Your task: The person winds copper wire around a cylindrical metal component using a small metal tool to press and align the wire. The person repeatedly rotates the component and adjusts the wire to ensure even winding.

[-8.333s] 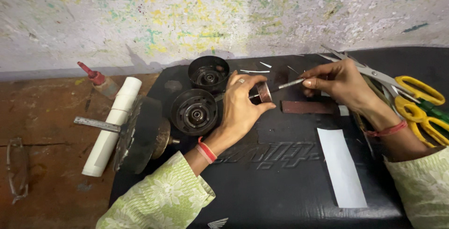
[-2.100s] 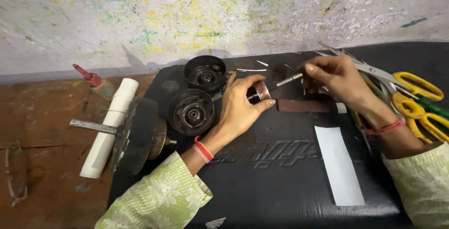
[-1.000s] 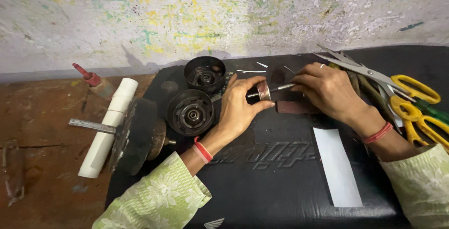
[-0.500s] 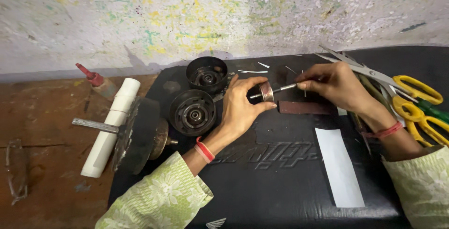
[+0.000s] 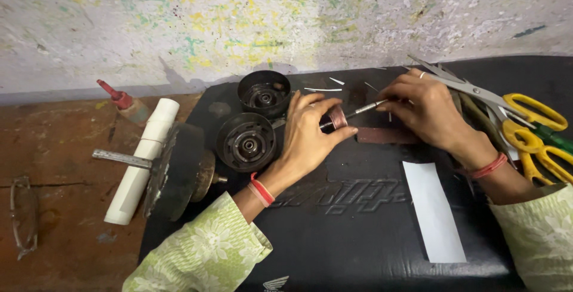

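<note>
My left hand (image 5: 311, 133) grips a small dark motor armature with a copper end (image 5: 336, 117) over a black mat (image 5: 346, 220). A thin metal shaft (image 5: 365, 109) sticks out of it toward my right hand (image 5: 425, 109), whose fingertips pinch the shaft's far end. Under my right hand lies a dark reddish-brown strip (image 5: 385, 135). Both wrists wear red thread bands.
Two black round motor housings (image 5: 246, 141) (image 5: 264, 92) sit left of my left hand. A dark disc on a metal axle (image 5: 179, 170), a white tube (image 5: 143, 158) and a red-tipped glue bottle (image 5: 126, 102) lie further left. Yellow-handled scissors (image 5: 525, 119) and a white paper strip (image 5: 434, 209) are at right. Eyeglasses (image 5: 24, 214) lie far left.
My right hand shifted slightly along the shaft and came back to its end. My left hand kept hold of the armature in the same spot.
</note>
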